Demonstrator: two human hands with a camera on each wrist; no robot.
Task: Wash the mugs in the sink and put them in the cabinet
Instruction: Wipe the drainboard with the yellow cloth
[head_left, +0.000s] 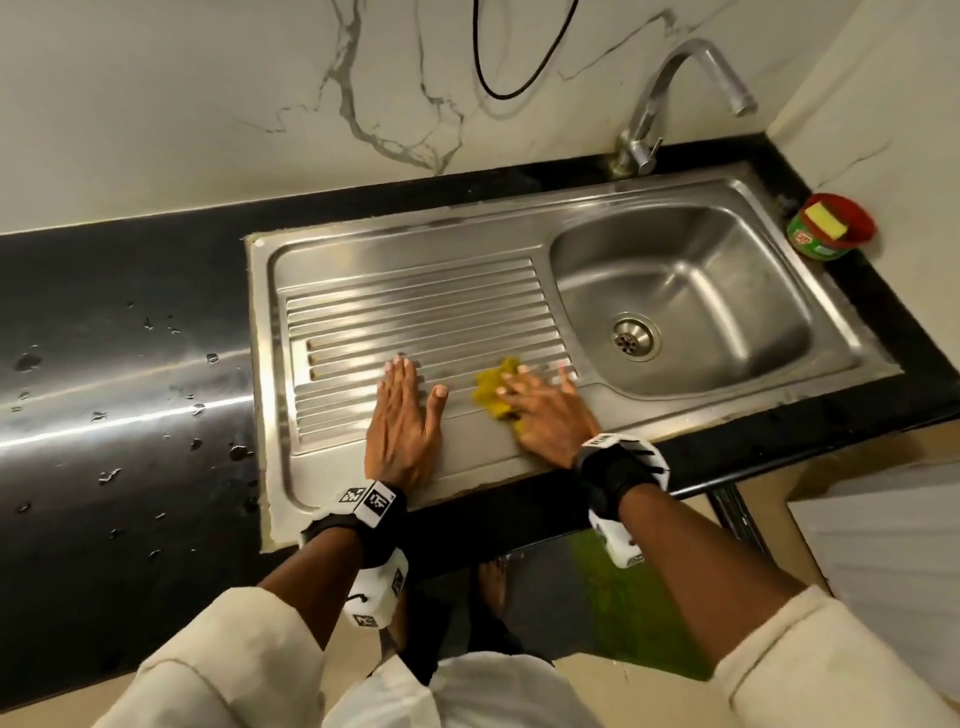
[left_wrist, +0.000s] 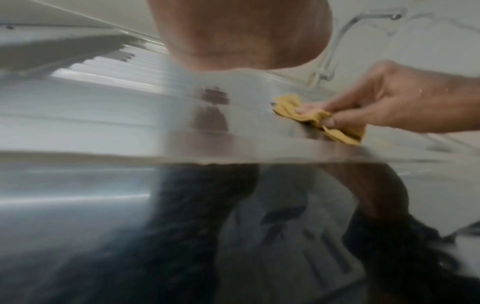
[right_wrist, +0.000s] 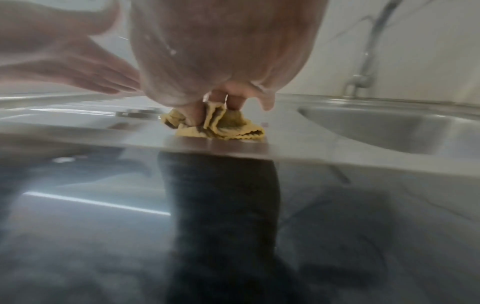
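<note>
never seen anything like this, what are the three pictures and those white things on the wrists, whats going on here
There is no machine here: a person works with bare hands. The large picture comes from a camera worn on their head, looking down. The white boxes strapped to the wrists are small cameras too. The other two pictures come from them, looking low along each hand, so the palm fills the top.

The left hand lies flat on the ribbed drainboard. The right hand grips a crumpled yellow cloth against that drainboard, just left of the sink basin. A tap stands behind. A small tub with a sponge on top sits on the black countertop, which has water drops on it. No mugs are in view.
</note>
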